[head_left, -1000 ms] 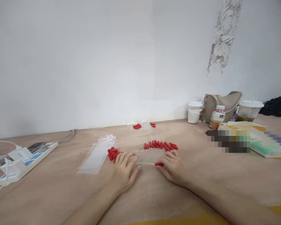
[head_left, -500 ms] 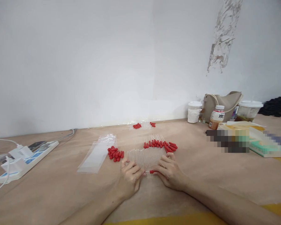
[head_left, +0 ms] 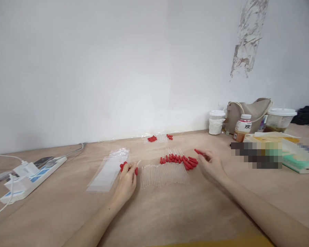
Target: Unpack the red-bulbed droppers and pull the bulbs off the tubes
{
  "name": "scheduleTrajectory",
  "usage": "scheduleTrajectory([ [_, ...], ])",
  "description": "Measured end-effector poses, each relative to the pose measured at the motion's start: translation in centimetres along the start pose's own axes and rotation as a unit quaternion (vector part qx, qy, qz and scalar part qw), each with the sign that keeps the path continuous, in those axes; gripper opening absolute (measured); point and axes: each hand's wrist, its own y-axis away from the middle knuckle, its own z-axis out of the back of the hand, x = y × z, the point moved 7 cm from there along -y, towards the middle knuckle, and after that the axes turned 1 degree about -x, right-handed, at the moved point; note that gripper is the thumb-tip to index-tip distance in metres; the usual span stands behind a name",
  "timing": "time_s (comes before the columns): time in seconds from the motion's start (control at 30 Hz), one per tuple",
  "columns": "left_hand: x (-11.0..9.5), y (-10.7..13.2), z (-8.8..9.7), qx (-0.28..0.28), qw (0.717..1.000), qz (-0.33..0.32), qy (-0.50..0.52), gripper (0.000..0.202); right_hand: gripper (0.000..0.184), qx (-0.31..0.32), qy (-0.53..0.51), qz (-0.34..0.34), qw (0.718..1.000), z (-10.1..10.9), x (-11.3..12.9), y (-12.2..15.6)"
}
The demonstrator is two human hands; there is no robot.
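Note:
My left hand (head_left: 127,178) is closed over a pile of red rubber bulbs (head_left: 123,166), hiding most of them. A thin pale stick (head_left: 138,163) shows beside its fingertips; whether the hand grips it or a bulb I cannot tell. Off to the right, my right hand (head_left: 211,163) pinches a dropper with a red bulb (head_left: 198,151), its tube mostly hidden by the fingers. Between the hands lies a row of clear, thin tubes (head_left: 163,175). Just behind that row, several droppers with red bulbs (head_left: 173,158) rest side by side, their tubes pointing away from me.
Clear plastic bags (head_left: 103,173) lie left of the bulb pile. A power strip (head_left: 33,181) with cables is at far left. More red bulbs (head_left: 152,138) sit by the wall. At right stand a white-lidded cup (head_left: 216,122), a bottle (head_left: 243,128) and a grey bag (head_left: 251,111).
My hands have moved apart from the near edge of the tube row. The left went to the bulb pile; the right carried a red-bulbed dropper right and away, beside the other droppers.

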Motion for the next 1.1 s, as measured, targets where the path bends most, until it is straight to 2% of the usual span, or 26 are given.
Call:
scheduleTrajectory([
  [0.07,0.2,0.2,-0.2,-0.014,0.999,-0.005,-0.03,0.026,0.034,-0.018,-0.035,-0.079,0.996,0.5,-2.5,-1.0],
  [0.13,0.0,0.3,-0.6,-0.025,0.998,-0.013,-0.058,0.022,0.035,-0.04,-0.041,-0.099,0.993,1.0,-3.6,-2.2],
  [0.2,-0.4,0.3,-1.3,-0.021,0.996,-0.02,-0.08,0.02,0.031,-0.024,-0.003,-0.079,0.997,0.8,-3.5,-3.5],
  [0.33,-0.7,0.3,-2.6,0.004,0.993,-0.043,-0.114,0.023,0.029,0.049,0.057,-0.034,0.997,-1.2,-2.4,-4.9],
  [0.43,-0.5,0.6,-3.2,0.017,0.991,-0.06,-0.121,0.023,0.031,0.054,0.073,-0.019,0.996,-2.2,-2.1,-4.3],
  [0.53,-0.4,0.9,-3.5,0.024,0.992,-0.06,-0.104,0.02,0.024,0.077,0.119,0.018,0.99,-2.7,-1.7,-3.3],
  [0.83,-0.7,1.0,-3.3,0.059,0.996,-0.045,-0.042,0.017,0.016,0.124,0.235,0.043,0.963,-2.1,0.2,-1.9],
  [0.97,-0.7,1.2,-3.3,0.069,0.996,-0.036,-0.038,0.018,0.021,0.133,0.23,0.033,0.963,-2.0,0.2,-1.5],
  [1.1,-0.6,1.0,-3.0,0.058,0.996,-0.044,-0.043,0.022,0.025,0.101,0.245,-0.017,0.964,-1.3,-0.7,-2.0],
])
